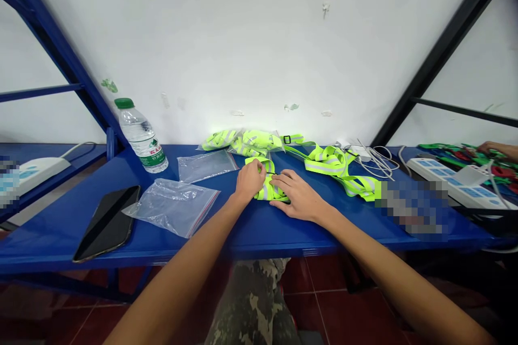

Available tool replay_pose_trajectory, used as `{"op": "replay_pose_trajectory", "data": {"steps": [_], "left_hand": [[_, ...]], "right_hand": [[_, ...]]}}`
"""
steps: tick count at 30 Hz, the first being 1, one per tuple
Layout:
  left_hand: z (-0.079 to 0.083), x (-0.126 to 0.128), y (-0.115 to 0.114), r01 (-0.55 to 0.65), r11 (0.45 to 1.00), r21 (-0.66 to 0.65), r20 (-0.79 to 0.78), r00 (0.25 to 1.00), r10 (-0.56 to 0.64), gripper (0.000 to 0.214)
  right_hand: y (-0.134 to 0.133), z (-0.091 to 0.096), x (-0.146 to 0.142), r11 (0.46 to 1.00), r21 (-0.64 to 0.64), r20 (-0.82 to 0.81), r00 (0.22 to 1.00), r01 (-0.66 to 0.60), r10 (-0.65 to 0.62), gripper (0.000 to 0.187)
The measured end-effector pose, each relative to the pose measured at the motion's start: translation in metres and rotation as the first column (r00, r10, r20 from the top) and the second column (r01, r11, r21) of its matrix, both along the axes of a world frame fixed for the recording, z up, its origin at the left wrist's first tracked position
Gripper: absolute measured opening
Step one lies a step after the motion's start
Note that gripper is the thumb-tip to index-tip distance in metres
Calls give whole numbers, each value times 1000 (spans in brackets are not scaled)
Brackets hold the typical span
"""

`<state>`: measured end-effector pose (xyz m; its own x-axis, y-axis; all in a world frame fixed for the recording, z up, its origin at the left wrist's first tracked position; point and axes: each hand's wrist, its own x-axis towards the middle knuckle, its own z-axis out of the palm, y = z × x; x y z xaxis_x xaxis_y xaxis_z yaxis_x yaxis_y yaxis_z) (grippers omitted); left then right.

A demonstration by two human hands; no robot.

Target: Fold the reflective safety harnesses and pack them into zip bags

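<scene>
My left hand (250, 180) and my right hand (297, 198) meet over a folded neon-yellow reflective safety vest (269, 190) on the blue table (226, 237). The left fingers grip its top, and the right fingers press across it, near a thin dark strap. A second reflective vest (327, 164) lies spread out to the right, partly hidden by a pixelated patch. Bagged neon vests (243, 141) sit against the wall behind my hands. Two clear zip bags (172, 206) (206, 166) lie to the left.
A black phone (107, 223) and a water bottle (141, 137) stand at the left. White cables (376, 159) and a power strip (457, 183) lie at the right. Beyond them, another person's hand (496, 150) rests among green and red items. Blue shelf uprights flank the table.
</scene>
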<state>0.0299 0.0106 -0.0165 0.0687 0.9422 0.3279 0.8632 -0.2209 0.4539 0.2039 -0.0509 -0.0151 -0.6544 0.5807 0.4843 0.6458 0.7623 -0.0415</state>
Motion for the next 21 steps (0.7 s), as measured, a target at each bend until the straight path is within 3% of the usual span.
{"op": "replay_pose_trajectory", "data": {"steps": [7, 10, 15, 21], "left_hand": [[-2, -6, 2, 119, 991, -55, 241, 965, -103, 21], [-1, -7, -2, 106, 994, -4, 294, 950, -101, 18], [3, -3, -16, 38, 966, 255, 209, 973, -93, 9], [6, -7, -22, 137, 963, 233, 207, 960, -187, 13]], "right_hand": [[7, 5, -3, 999, -46, 21, 1000, -10, 11, 41], [8, 7, -4, 999, -43, 53, 998, 18, -16, 40], [9, 10, -3, 996, -74, 84, 995, 53, -47, 40], [11, 13, -1, 985, -147, 46, 995, 93, -87, 38]]}}
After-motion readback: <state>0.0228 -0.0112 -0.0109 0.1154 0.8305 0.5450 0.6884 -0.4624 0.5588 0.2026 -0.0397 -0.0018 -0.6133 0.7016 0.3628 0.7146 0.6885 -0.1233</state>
